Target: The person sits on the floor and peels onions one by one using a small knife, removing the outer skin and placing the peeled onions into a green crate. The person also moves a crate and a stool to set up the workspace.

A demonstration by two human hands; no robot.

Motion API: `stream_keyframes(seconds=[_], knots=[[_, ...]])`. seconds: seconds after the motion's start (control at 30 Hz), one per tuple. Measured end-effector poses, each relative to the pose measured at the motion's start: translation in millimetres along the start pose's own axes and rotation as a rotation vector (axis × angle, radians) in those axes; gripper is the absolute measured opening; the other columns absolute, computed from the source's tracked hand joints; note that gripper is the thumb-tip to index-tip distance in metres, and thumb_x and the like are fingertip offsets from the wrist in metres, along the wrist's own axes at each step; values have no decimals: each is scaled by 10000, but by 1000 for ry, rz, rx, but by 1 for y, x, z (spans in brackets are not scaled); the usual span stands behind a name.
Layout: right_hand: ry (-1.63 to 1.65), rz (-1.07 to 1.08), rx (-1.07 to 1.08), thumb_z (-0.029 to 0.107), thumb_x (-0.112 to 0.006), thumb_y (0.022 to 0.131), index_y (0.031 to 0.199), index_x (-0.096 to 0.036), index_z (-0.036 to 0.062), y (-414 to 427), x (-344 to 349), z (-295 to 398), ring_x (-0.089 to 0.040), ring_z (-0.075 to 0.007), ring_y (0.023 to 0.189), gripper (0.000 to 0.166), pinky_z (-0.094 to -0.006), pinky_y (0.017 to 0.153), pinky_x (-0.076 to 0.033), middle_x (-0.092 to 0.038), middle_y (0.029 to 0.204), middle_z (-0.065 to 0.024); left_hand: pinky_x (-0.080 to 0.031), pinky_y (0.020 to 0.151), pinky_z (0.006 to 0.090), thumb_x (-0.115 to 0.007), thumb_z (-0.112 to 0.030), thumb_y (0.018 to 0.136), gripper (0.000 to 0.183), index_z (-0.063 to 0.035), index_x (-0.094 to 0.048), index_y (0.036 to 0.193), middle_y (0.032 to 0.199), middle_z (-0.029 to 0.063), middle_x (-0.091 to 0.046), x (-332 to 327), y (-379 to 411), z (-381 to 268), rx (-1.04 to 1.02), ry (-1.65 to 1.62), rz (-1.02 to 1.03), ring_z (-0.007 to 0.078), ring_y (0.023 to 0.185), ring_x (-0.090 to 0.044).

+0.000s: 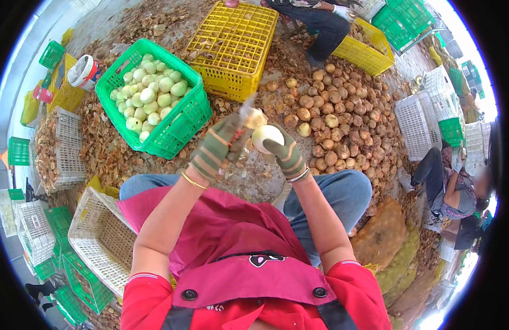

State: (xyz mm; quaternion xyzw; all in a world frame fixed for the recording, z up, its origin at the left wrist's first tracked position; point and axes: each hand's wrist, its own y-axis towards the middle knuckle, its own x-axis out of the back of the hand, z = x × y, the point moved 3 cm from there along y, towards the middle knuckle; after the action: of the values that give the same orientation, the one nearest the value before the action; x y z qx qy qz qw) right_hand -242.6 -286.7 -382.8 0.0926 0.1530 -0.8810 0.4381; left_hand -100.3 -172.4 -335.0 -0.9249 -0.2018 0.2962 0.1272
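My left hand (216, 147), in a striped green work glove, grips a knife by its red handle. The knife's blade (247, 109) points up and away from me and looks blurred. In my right hand (289, 155), gloved the same way, sits a pale peeled onion (267, 137). A piece of brownish onion skin (255, 119) is between the blade and the onion; whether it is still attached I cannot tell. Ahead to the left, a green plastic crate (172, 140) holds many peeled onions (147, 95). A heap of unpeeled onions (341, 111) lies ahead to the right.
An upturned yellow crate (234, 45) stands beyond my hands. Loose onion skins (100, 136) litter the floor. A white crate (98, 235) sits at my left, filled sacks (378, 235) at my right. One person (320, 29) sits ahead, another (452, 185) far right.
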Motion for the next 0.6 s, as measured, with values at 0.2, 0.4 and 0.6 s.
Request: stream_keyframes(seconds=[0.2,0.4,0.6], knots=[[664,-63,-105,376,-655,839,1252,-512,9,4,4,-11,-615,-304,1064,571,-427,937,-514,-608,1178,-158,-232,336,212,-485,-412,1000,328,-113,-550,1119,561,-25,-407,9,-4,-17,18,-43,-6,57,380,-343],[946,-381,-227,391,-635,894,1212,-536,35,17,38,-31,-620,-295,1039,488,-471,918,-522,-624,1140,-121,-316,410,170,-550,-353,980,311,-104,-596,1162,667,-45,-471,51,10,-18,-117,299,-279,38,526,-439],[1005,-184,-116,255,-619,924,1257,-524,23,17,15,-28,-571,-285,1146,417,-426,1002,-470,-592,1235,-132,-481,538,397,-515,-293,983,485,-195,-411,1446,835,131,-657,22,8,32,-591,1295,-325,294,646,-628]])
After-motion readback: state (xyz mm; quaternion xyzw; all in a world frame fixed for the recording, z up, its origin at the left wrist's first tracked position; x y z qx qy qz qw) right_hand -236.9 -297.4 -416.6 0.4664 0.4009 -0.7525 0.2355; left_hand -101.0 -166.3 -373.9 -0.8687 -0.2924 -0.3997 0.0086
